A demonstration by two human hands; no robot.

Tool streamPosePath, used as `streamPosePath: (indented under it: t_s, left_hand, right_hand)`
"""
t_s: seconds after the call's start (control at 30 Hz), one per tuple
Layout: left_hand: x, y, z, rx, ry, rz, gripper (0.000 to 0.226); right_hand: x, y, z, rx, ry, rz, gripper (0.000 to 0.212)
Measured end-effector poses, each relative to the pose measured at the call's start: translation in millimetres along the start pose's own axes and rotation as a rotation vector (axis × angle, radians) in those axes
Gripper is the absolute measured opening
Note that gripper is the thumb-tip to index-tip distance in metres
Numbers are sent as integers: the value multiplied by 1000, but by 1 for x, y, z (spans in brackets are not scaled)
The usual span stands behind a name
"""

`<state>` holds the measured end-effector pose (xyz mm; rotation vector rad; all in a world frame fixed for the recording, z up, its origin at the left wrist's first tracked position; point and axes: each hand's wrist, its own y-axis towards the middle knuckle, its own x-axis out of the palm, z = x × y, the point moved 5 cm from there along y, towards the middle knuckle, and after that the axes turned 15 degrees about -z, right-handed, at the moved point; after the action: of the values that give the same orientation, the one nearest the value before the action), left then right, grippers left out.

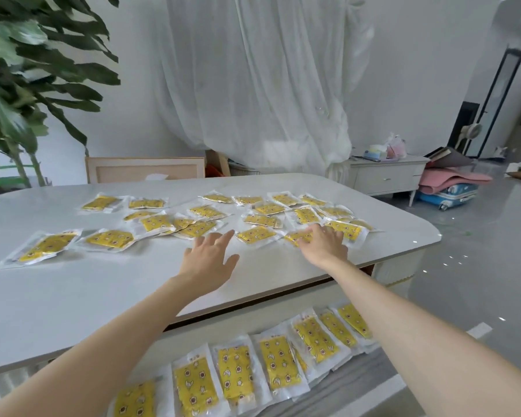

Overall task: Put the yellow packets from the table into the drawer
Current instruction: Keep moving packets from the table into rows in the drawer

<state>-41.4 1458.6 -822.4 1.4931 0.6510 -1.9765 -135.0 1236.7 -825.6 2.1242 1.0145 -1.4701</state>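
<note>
- Head view: a white, stone-look table [73,296] with rounded corners is seen. Many yellow packets [110,239] in clear plastic wrappers are scattered flat over its far half, some of them overlapping.
- Below the near edge of the table an open drawer [343,386] is seen. A row of packets [275,365] of the same kind is laid in it side by side, each overlapping the next.
- The left hand [208,260] is stretched out over the bare table top, palm down, with its fingers straight and spread. Nothing is held, and its fingertips are just beside one patterned packet [197,228].
- The right hand [322,245] is stretched out palm down with its fingers extended over another packet [295,236] near the table's right edge. Nothing is pinched, and whether the fingers rest on the wrapper or are held just above it cannot be told.
- Behind the table, a large green leafy plant [27,85] is seen at the left and a sheer white curtain [253,85] in the middle.
- At the right, a low white cabinet [385,176] is seen, with a pink cloth [454,179] piled on a blue suitcase [448,195] beside it.
</note>
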Motion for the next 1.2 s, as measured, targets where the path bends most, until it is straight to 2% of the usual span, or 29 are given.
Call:
streamPosePath:
  t_s: [0.23,0.43,0.63,0.83,0.9,1.07,1.2]
  left_hand:
    - [29,77,38,98,70,11,58]
    - [37,110,38,115,12,-4,53]
    - [33,102,22,66,-15,-8,47]
    - [17,48,-29,-75,33,-35,45]
    - [8,25,-45,-120,63,-91,47]
    - [-9,-15,-84,-178,62,-235,35]
    - [-20,-50,-113,-301,-33,-302,44]
  right_hand:
    - [-5,57,41,103,-164,6,59]
    - [1,80,47,147,-166,-81,64]
    - [17,67,8,5,-178,-139,65]
    - [40,36,-47,-143,-217,-240,63]
    - [47,25,-67,-188,-224,-302,64]
    - [71,-14,-125,-339,-228,-428,59]
    - [80,-50,-170,-498,-227,-543,53]
